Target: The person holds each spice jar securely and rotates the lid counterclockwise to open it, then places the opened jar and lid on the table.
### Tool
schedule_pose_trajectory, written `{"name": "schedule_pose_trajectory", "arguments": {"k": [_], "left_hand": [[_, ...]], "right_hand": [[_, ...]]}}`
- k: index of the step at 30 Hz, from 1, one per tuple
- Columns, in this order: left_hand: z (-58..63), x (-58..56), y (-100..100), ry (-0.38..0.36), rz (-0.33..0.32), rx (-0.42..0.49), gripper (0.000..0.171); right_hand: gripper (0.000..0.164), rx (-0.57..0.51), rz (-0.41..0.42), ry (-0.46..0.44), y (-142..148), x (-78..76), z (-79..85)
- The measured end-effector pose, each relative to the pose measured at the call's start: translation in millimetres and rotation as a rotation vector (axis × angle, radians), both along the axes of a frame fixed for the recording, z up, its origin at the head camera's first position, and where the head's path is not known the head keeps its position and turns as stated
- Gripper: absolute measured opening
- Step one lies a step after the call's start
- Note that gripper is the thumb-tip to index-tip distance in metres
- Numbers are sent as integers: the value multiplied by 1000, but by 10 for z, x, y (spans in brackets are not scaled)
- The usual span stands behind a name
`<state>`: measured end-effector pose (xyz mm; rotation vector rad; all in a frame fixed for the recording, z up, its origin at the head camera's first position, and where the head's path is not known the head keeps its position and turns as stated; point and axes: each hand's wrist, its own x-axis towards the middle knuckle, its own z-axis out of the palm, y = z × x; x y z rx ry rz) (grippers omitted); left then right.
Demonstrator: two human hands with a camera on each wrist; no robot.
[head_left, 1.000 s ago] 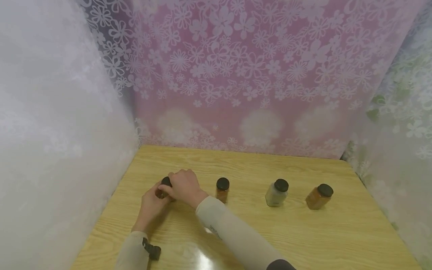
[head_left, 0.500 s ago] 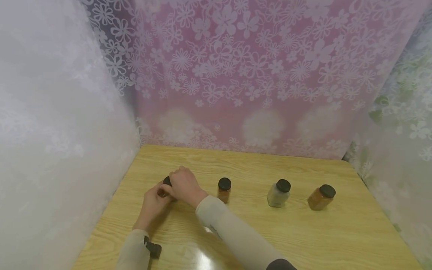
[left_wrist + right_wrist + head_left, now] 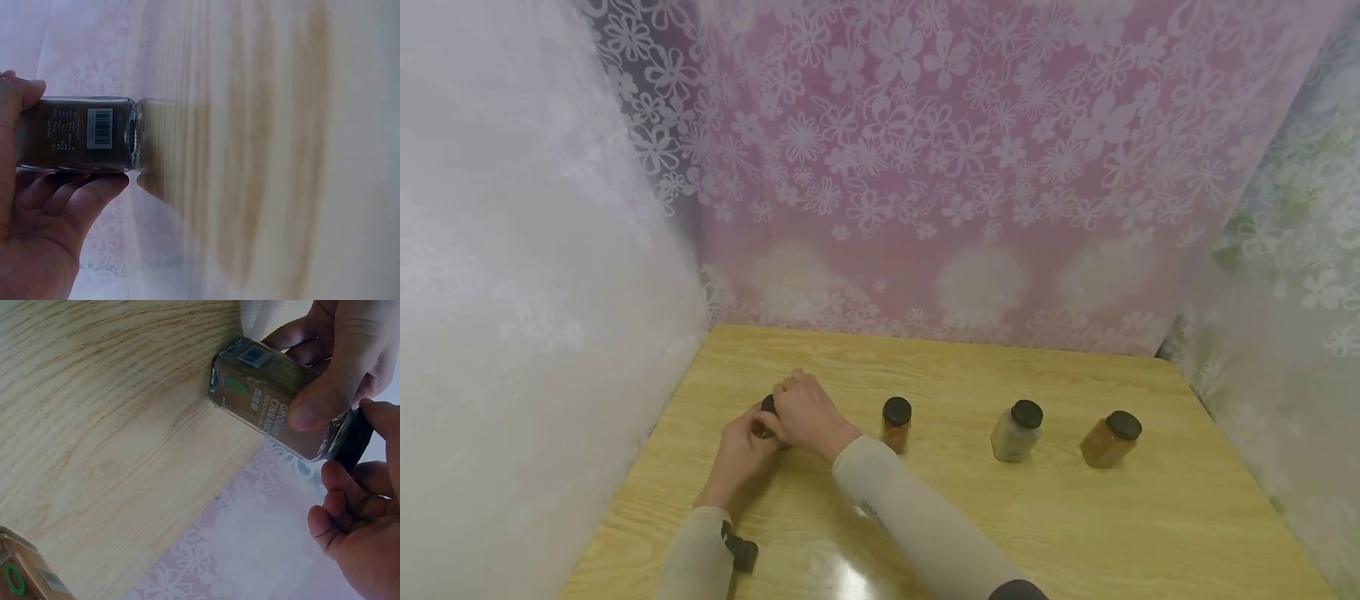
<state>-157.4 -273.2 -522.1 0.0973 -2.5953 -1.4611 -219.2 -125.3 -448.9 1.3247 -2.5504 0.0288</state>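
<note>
Wood-grained worktop (image 3: 1090, 533) lies under it all. My right hand (image 3: 808, 415) pinches from above; my left hand (image 3: 737, 457) grips the cinnamon jar (image 3: 257, 394), upright, base on the worktop, towards its left side. Smallest: black lid (image 3: 354, 440), between my right thumb and fingers. Looks like a turning step, direction unclear. Best brace the jar firmly, base flat, and twist level so nothing binds.

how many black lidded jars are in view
4: the cinnamon jar held by the left hand, with the right hand gripping its lid; then, rightward, an amber jar, a pale jar and an orange-brown jar. No others show.
</note>
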Motion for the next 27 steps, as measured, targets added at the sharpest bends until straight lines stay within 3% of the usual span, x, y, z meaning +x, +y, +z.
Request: {"name": "schedule_pose_trajectory", "arguments": {"k": [5,13,17,21,24,27], "left_hand": [[-19,-8,20,5,15,0,54],[-4,-14,19,6,4,-9,52],[2,-13,-4,9,-13,-10,51],[-15,-14,-6,31,-14,-20,50],[-27,-21,7,40,12,-24,50],[-21,-20,17,25,24,-7,50]], "right_hand": [[42,2,33,-27,23,-29,-17],[36,154,79,-78,84,-47,142],[49,146,33,-144,96,-9,198],[61,115,-33,-97,83,23,160],[55,109,-47,-38,72,22,131],[43,98,-17,-80,76,7,143]]}}
